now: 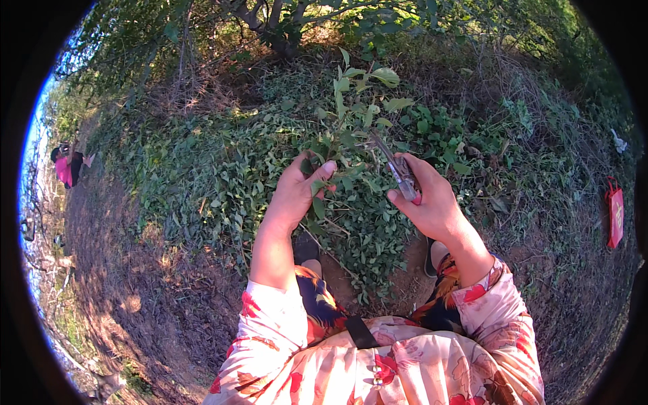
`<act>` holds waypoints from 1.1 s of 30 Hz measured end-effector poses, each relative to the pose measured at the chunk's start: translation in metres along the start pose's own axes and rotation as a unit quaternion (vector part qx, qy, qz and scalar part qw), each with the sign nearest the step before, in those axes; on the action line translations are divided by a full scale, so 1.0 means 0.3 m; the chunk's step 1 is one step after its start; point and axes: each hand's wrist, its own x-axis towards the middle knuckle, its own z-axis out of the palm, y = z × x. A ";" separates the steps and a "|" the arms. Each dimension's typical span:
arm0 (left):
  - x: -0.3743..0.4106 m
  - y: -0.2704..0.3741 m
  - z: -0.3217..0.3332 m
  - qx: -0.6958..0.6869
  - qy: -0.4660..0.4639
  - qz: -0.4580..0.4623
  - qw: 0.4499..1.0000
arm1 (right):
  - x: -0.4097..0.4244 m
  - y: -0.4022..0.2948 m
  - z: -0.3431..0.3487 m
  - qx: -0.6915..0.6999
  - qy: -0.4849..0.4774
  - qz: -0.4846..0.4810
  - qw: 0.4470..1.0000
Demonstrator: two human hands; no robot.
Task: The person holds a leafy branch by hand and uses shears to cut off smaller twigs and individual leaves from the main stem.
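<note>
My left hand (298, 190) grips leafy green stems (341, 96), whose upper leaves rise in front of me, towards the tree. To its right, my right hand (430, 195) is closed around a hand tool (401, 174) that looks like pruning shears, its tip pointing up and left beside the stems. Whether its blades touch a stem cannot be told. Below both hands, a thick heap of leafy cuttings (369, 238) lies on the ground and reaches down between my feet.
A tree trunk (286, 43) with low branches stands ahead. Dry twigs and brush lie around its base. At the right are a red bag (614, 215) and a white scrap (618, 142). A person (68, 164) in a pink top is at the far left.
</note>
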 end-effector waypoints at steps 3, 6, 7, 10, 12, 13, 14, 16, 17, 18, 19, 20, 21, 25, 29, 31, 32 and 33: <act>-0.005 0.008 0.012 0.009 -0.005 -0.005 1.000 | 0.002 0.000 -0.001 -0.013 -0.006 0.008 1.000; -0.004 0.006 0.017 0.022 -0.014 -0.005 1.000 | 0.001 0.000 -0.002 -0.017 -0.010 0.017 1.000; -0.005 0.005 0.016 0.028 -0.017 -0.004 0.999 | 0.002 -0.006 -0.003 -0.015 -0.010 0.015 1.000; -0.007 0.011 0.022 0.027 -0.029 -0.025 0.999 | 0.004 -0.008 -0.001 -0.021 0.004 -0.002 1.000; -0.011 0.019 0.028 0.033 -0.039 -0.023 0.998 | 0.005 -0.008 -0.001 -0.020 0.012 -0.013 1.000; -0.013 0.022 0.030 0.036 -0.044 -0.022 0.998 | 0.007 -0.009 -0.001 -0.015 0.013 -0.016 1.000; -0.013 0.021 0.031 0.037 -0.044 -0.024 0.998 | 0.008 -0.010 -0.002 -0.011 0.014 -0.019 1.000; -0.013 0.020 0.034 0.040 -0.047 -0.027 0.998 | 0.009 -0.014 -0.005 -0.016 0.021 -0.032 0.999; -0.014 0.021 0.034 0.043 -0.047 -0.028 0.998 | 0.009 -0.017 -0.006 -0.018 0.025 -0.039 0.999; -0.013 0.021 0.036 0.046 -0.047 -0.029 0.997 | 0.008 -0.019 -0.008 -0.022 0.025 -0.036 0.999; -0.012 0.022 0.038 0.048 -0.048 -0.029 0.997 | 0.006 -0.021 -0.010 -0.025 0.025 -0.033 0.999; -0.013 0.025 0.040 0.052 -0.049 -0.030 0.997 | 0.005 -0.024 -0.010 -0.029 0.024 -0.031 0.999; -0.014 0.030 0.043 0.057 -0.050 -0.032 0.997 | 0.004 -0.027 -0.011 -0.020 0.027 -0.022 0.999; -0.014 0.024 0.045 0.050 -0.050 -0.029 0.997 | 0.005 -0.044 -0.016 0.004 0.030 0.013 0.999; -0.012 0.019 0.043 0.052 -0.053 -0.029 0.997 | 0.004 -0.040 -0.013 0.006 0.026 0.022 0.999; -0.008 0.011 0.032 0.064 -0.057 -0.024 0.996 | 0.003 -0.039 -0.009 -0.002 0.025 0.021 0.999; -0.012 0.013 0.030 0.061 -0.052 -0.027 0.996 | 0.003 -0.039 -0.007 -0.006 0.024 0.020 0.999; -0.013 0.019 0.036 0.057 -0.049 -0.030 0.997 | 0.003 -0.034 -0.007 -0.007 0.024 0.021 0.999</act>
